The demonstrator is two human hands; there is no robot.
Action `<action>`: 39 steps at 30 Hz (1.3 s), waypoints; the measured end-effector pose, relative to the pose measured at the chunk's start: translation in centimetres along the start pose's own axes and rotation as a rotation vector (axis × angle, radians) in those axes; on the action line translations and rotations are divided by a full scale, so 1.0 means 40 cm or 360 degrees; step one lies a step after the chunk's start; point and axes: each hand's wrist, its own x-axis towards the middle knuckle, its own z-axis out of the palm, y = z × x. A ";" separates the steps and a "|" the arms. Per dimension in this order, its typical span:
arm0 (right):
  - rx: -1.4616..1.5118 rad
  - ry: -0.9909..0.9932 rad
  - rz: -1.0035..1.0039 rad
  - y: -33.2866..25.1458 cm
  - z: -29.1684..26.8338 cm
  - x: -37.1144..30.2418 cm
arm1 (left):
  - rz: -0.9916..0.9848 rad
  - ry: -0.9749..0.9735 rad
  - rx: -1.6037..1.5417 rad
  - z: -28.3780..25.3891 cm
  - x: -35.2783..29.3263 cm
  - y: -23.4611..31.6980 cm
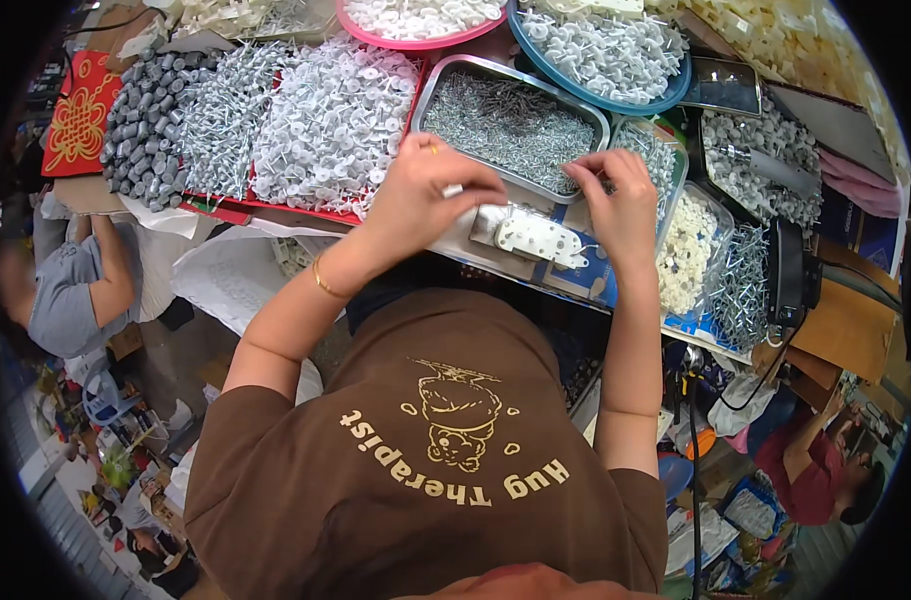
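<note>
My left hand (425,195) is closed in a pinch above the near left corner of the metal tray. A small white plastic part (453,190) shows between its fingers. My right hand (620,195) is bent over the tray's near right corner, thumb and fingers drawn together; whatever they hold is too small to see. Many small silvery screws or pins fill the metal tray (605,135). Between and below my hands, a white plate with small holes (540,238) rests on a metal block (487,222) at the table's near edge.
White disc-headed parts (325,120), silvery screws (225,120) and grey cylinders (145,130) lie in heaps at left. Beyond stand a pink basin (415,42) and a blue basin (665,95). Cream parts (687,250) and long screws (740,290) sit at right, beside a phone (725,85).
</note>
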 end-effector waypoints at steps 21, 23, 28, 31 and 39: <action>0.0109 0.0243 0.0209 -0.131 -0.098 -0.104 | 0.0222 0.0105 0.0362 0.034 -0.032 0.115; 0.0308 0.0372 0.0275 -0.081 -0.085 -0.064 | 0.0379 0.0008 0.0410 0.089 -0.021 0.115; 0.0184 0.0594 0.0543 0.024 -0.154 0.009 | 0.0592 0.0110 0.0577 0.146 -0.047 0.069; -0.0473 0.0932 0.0809 0.165 -0.282 0.070 | 0.0664 0.0216 0.0689 0.150 -0.062 0.067; -0.1155 0.0571 0.1373 0.382 -0.367 0.161 | 0.0707 0.0275 0.0744 0.145 -0.069 0.061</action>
